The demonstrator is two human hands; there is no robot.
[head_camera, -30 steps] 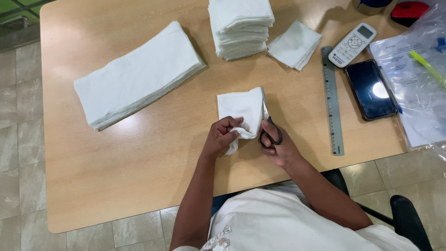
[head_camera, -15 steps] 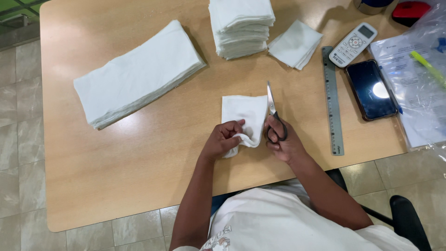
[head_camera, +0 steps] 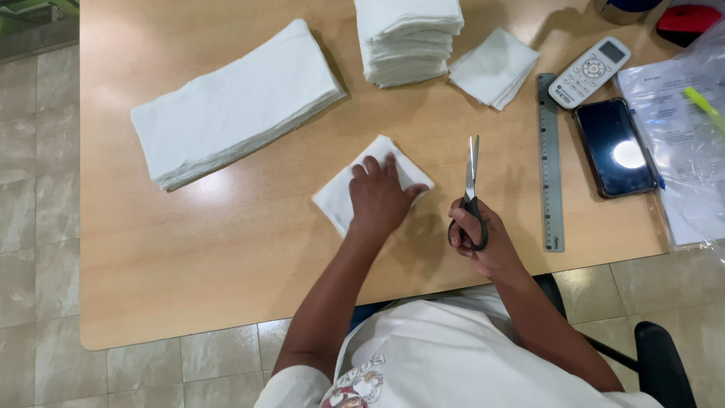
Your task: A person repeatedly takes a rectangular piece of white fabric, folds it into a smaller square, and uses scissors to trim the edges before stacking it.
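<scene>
My left hand (head_camera: 381,198) lies flat, fingers spread, pressing a small white cloth square (head_camera: 337,200) onto the wooden table (head_camera: 226,242). My right hand (head_camera: 483,245) grips the black handles of a pair of scissors (head_camera: 472,189), whose closed blades point away from me and rest on the table to the right of the cloth. The scissors are apart from the cloth.
A long stack of white cloth (head_camera: 234,102) lies at the left. A tall pile of cut squares (head_camera: 408,38) and a smaller pile (head_camera: 495,68) sit at the back. A metal ruler (head_camera: 550,162), phone (head_camera: 613,147), remote (head_camera: 589,72) and bagged papers (head_camera: 680,151) lie at the right.
The scissors moved right, off the cloth, and came down onto the table. My left hand let go of the cloth's edge and now lies flat on it.
</scene>
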